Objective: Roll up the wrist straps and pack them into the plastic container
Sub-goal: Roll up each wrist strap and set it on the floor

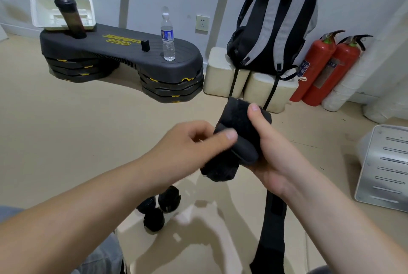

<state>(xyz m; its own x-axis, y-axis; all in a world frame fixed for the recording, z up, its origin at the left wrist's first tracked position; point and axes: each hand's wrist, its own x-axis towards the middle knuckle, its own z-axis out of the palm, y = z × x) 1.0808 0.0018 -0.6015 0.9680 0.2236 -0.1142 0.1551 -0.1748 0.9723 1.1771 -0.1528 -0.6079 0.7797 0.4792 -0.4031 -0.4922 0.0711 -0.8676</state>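
A black wrist strap (239, 123), partly wound into a roll, is held up in front of me over the floor. My right hand (267, 152) grips the roll from the right, thumb pressed on its upper face. My left hand (189, 145) pinches the roll's left side with thumb and curled fingers. The strap's loose tail (272, 234) hangs down under my right wrist. Three rolled black straps (160, 207) lie low in front of me inside a clear plastic container (198, 240) whose walls are hard to make out.
A black step platform (123, 52) stands at the back with a water bottle (167, 37), a dark shaker (69, 17) and a white tray (42, 12). A striped backpack (276, 28) sits on cream blocks. Two red extinguishers (326, 68) stand beside it. A metal panel (386, 167) leans at right.
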